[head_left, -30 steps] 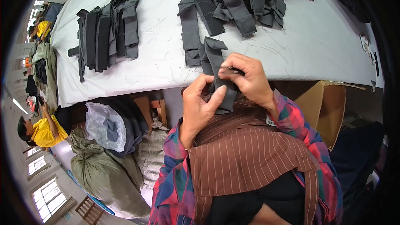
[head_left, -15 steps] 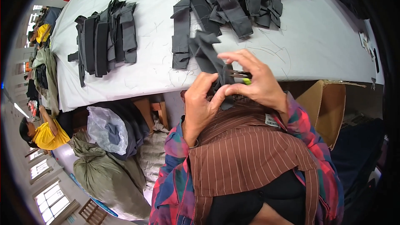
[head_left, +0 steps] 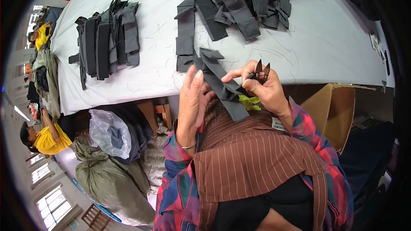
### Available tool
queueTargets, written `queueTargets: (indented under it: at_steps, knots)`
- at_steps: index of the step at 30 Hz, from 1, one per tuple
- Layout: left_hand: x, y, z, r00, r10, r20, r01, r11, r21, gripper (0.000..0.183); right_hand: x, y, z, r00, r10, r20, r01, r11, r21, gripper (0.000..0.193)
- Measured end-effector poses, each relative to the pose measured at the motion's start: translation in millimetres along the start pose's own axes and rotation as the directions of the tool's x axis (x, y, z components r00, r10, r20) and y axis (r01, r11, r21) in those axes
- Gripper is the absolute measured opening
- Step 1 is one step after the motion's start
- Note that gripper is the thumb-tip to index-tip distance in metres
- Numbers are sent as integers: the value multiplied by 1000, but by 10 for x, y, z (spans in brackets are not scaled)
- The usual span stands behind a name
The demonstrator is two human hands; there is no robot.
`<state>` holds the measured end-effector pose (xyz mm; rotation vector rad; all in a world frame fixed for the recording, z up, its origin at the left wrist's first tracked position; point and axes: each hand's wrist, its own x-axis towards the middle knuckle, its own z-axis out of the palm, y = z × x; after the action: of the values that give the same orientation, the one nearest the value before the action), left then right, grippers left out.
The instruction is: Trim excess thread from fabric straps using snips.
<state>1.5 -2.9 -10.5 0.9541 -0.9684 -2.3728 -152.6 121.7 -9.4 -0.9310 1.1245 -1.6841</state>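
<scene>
Thread snips (head_left: 262, 71) sit in my right hand (head_left: 270, 89), their two pointed blades up and apart. A bright yellow-green piece (head_left: 249, 102) shows below that hand. The thumb and index finger of the same hand pinch the edge of a dark grey fabric strip (head_left: 220, 83), which hangs slantwise over the table's near edge and my apron. To the left of the strip, my left hand (head_left: 192, 100) is raised, fingers extended and slightly blurred, holding nothing that I can see. Beyond it, another dark grey fabric strip (head_left: 185, 34) lies on the white-covered table (head_left: 158, 47).
A heap of dark grey strips (head_left: 239, 8) lies at the far middle, a neater stack (head_left: 107, 38) at the left. Loose threads dot the cloth. A cardboard box (head_left: 338, 111) stands right, a plastic bag (head_left: 110, 132) and sack (head_left: 111, 184) left. Yellow-shirted people are farther left.
My left hand has let go of the fabric strip and moved left, opening. The strip now hangs lower from my right hand, and the snips have turned from pointing left to pointing up.
</scene>
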Motion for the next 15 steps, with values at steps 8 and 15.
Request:
queueTargets:
  at_steps: [8, 15]
  knots:
    - [90, -94, -20, 961, -154, 229, 201, 959, -199, 51, -77, -8, 60, 997, -23, 76, 10, 985, 172, 29]
    - [73, -46, -41, 985, -137, 109, 150, 981, -124, 33, -119, 14, 55, 991, -30, 132, 6, 985, 175, 26]
